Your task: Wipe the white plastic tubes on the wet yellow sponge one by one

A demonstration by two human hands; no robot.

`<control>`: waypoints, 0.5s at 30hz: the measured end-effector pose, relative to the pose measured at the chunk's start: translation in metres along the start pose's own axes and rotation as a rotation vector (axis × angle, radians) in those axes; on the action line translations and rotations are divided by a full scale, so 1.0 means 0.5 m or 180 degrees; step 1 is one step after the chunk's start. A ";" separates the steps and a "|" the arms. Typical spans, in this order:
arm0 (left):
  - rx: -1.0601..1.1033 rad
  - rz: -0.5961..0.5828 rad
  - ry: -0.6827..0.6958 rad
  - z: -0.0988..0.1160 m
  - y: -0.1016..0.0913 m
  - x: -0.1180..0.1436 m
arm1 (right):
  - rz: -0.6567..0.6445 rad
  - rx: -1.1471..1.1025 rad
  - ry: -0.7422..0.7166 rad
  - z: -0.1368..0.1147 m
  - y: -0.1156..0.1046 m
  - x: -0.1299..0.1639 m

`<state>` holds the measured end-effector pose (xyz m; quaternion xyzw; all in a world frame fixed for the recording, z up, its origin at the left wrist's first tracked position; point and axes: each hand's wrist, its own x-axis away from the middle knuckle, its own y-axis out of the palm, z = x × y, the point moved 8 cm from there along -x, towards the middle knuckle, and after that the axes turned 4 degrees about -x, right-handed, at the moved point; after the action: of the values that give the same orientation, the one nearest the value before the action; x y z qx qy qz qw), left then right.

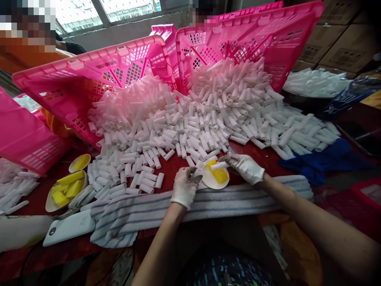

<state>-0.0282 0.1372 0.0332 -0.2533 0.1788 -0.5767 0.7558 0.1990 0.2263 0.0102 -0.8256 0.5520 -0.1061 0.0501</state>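
Both my hands wear white gloves. My left hand (185, 186) is curled at the left rim of a small white dish (210, 182) that holds a yellow sponge (218, 174); whether it grips something is hard to tell. My right hand (245, 167) pinches a white plastic tube (219, 165) and lays it over the sponge. A huge heap of white tubes (196, 119) lies on the red table just beyond the dish.
Two pink crates (89, 83) (268, 35) lie tipped on their sides behind the heap. A striped towel (154, 210) runs along the table's near edge. At left sit a bowl of yellow sponges (66, 190) and a white phone (69, 228). Blue cloth (321, 163) lies right.
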 end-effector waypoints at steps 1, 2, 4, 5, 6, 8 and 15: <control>0.0015 -0.0018 -0.0062 -0.004 0.000 0.000 | 0.0016 0.0095 -0.0115 0.003 0.004 -0.008; 0.0120 -0.0040 -0.0171 -0.010 0.000 0.000 | 0.0001 0.0146 -0.0186 0.008 0.007 -0.013; 0.0465 -0.0055 -0.0462 -0.026 0.001 -0.001 | -0.0104 0.0138 -0.0330 0.016 0.010 -0.010; 0.0625 -0.0054 -0.0595 -0.033 0.002 -0.002 | -0.0129 0.0103 -0.0447 0.016 0.007 -0.004; 0.0738 -0.0054 -0.0707 -0.038 0.003 -0.002 | -0.0121 0.0074 -0.0600 0.014 0.003 0.004; 0.0807 -0.0079 -0.0865 -0.043 0.004 -0.002 | -0.0053 0.0121 -0.0844 0.007 -0.007 0.021; 0.1082 -0.0357 -0.0708 -0.028 0.023 0.005 | -0.0006 0.0270 -0.0647 0.046 -0.003 0.039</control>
<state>-0.0262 0.1347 0.0151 -0.1939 -0.0200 -0.6082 0.7695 0.2130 0.2082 -0.0097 -0.8297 0.5383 -0.0452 0.1406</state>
